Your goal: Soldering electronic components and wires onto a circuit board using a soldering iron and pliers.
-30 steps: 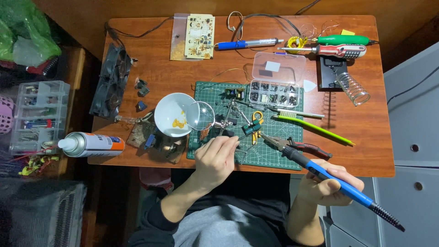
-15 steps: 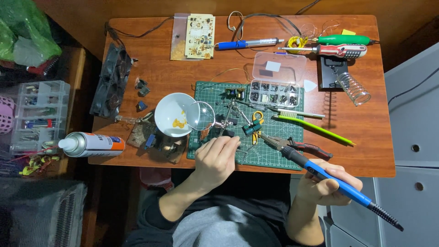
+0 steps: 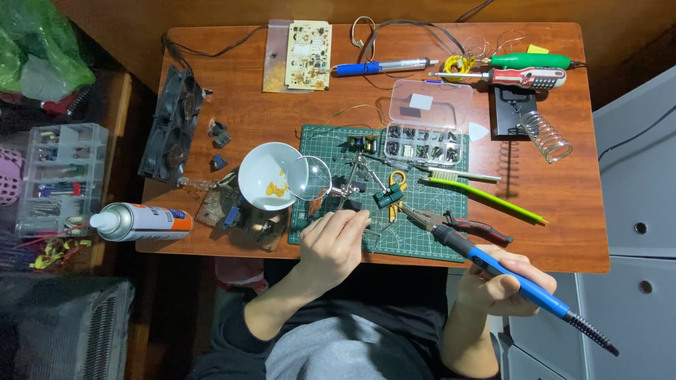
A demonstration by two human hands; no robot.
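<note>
My right hand (image 3: 497,283) grips a blue-handled soldering iron (image 3: 486,264), its tip pointing at a small green part (image 3: 388,196) clamped in a helping-hands stand (image 3: 359,179) on the green cutting mat (image 3: 422,232). My left hand (image 3: 334,243) rests on the mat's near edge, fingers curled at the base of the stand below the round magnifier (image 3: 312,178). Whether the left fingers pinch anything is hidden.
A white bowl (image 3: 262,169), red-handled pliers (image 3: 468,225), green toothbrush (image 3: 486,197), clear parts box (image 3: 424,123), circuit board (image 3: 308,46), iron stand with coil (image 3: 535,127), spray can (image 3: 141,222) and black fan (image 3: 172,123) crowd the wooden table (image 3: 563,232).
</note>
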